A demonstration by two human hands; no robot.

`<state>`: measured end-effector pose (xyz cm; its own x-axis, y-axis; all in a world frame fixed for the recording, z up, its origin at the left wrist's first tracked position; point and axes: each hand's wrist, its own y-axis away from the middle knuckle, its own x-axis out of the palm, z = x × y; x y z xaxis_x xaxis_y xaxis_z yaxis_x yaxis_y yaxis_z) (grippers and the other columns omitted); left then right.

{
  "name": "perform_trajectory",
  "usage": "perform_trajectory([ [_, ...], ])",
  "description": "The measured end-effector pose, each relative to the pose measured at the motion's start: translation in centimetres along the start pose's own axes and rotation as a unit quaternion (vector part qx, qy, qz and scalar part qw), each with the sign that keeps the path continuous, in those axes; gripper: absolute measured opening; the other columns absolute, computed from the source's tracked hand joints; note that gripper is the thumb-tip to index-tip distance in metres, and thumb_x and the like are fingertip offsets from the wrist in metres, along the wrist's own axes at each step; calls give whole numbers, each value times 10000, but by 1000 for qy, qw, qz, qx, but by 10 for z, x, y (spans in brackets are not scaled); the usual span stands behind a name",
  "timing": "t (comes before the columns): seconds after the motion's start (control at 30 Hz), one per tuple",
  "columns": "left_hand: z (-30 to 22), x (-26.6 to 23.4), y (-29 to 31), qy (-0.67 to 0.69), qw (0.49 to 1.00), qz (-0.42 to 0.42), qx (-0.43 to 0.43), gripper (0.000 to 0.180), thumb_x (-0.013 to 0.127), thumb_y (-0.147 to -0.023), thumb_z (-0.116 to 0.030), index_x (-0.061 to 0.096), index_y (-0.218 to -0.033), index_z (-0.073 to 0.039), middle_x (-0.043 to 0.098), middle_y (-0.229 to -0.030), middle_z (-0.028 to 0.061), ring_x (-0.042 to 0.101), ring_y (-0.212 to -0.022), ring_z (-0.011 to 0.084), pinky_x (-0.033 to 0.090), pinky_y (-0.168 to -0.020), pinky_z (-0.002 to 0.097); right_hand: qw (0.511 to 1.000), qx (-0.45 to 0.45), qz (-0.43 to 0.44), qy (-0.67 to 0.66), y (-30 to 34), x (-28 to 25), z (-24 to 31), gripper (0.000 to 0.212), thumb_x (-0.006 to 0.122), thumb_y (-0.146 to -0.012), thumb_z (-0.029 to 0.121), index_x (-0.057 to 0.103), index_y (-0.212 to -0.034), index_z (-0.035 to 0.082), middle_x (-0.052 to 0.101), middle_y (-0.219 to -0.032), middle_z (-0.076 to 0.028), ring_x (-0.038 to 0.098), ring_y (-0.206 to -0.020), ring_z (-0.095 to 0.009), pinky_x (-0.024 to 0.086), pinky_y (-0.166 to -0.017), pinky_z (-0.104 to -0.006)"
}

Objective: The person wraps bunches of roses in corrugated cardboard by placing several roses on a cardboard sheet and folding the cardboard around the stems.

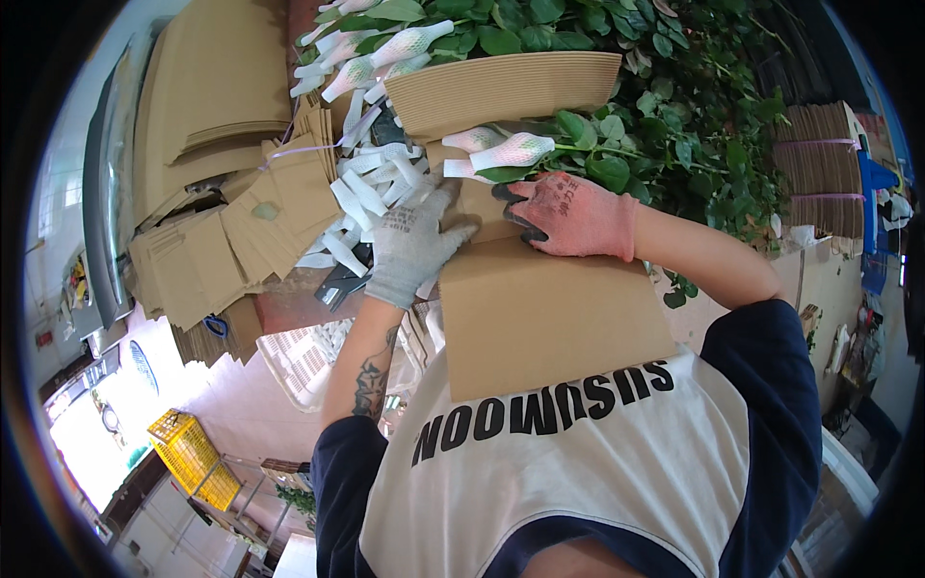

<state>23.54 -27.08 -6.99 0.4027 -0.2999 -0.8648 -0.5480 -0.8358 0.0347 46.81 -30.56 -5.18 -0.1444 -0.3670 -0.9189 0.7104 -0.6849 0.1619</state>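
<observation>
A sheet of brown cardboard (554, 318) lies in front of me, its near part slanting down against my shirt. My left hand (414, 246), in a grey glove, rests at its left edge with thumb and fingers apart. My right hand (573, 217), in a pink glove with dark fingertips, presses on the cardboard with slightly bent, parted fingers. Just beyond that hand, rose buds in white netting sleeves (515, 150) lie on the cardboard, their leafy stems running right. A corrugated cardboard strip (506, 91) stands behind them. Neither hand visibly holds anything.
Loose white sleeves (371, 188) are heaped left of my left hand, beside stacked cardboard pieces (207, 246). More netted buds (385, 58) and dense green foliage (694, 135) fill the far side. Bundled cardboard (819, 169) stands at right. A yellow crate (195, 458) sits lower left.
</observation>
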Motion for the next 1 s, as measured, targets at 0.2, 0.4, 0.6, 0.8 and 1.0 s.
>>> perform_trajectory([
  [0.2, 12, -3, -2, 3, 994, 74, 83, 328, 650, -750, -332, 643, -1035, -170, 571, -1026, 64, 585, -930, 243, 477, -751, 379, 994, 65, -57, 60, 10, -47, 25, 270, 568, -777, 290, 552, -928, 67, 583, -935, -97, 602, -890, -243, 463, -775, -377],
  [0.4, 17, 9, 0, -51, 990, 18, 133, 244, 598, -787, -357, 658, -945, -180, 582, -860, 54, 577, -874, 233, 450, -746, 380, 993, 100, -15, 69, 9, -27, 13, 295, 589, -758, 311, 548, -937, 80, 575, -813, -62, 608, -776, -237, 467, -662, -349],
  [0.6, 30, 14, 2, -31, 990, 101, 93, 243, 562, -810, -367, 660, -838, -147, 593, -782, 64, 596, -779, 243, 464, -669, 379, 997, 26, -42, 56, 6, -10, 6, 449, 615, -741, 320, 542, -1118, 87, 618, -894, -46, 612, -824, -246, 467, -711, -349],
  [0.8, 27, 14, 9, 18, 996, 24, 82, 221, 585, -803, -333, 654, -834, -126, 598, -753, 72, 604, -730, 249, 464, -628, 380, 992, 127, 4, -19, -12, -3, 3, 410, 583, -761, 260, 527, -1145, 128, 634, -860, -90, 614, -845, -259, 470, -719, -383],
  [1.0, 31, -14, 3, 153, 986, -65, -17, 210, 596, -783, -268, 663, -898, -105, 621, -788, 99, 610, -721, 259, 472, -657, 365, 996, 72, 26, 39, -11, -7, 10, 390, 574, -773, 274, 545, -1135, 132, 638, -928, -79, 615, -847, -246, 466, -727, -372],
])
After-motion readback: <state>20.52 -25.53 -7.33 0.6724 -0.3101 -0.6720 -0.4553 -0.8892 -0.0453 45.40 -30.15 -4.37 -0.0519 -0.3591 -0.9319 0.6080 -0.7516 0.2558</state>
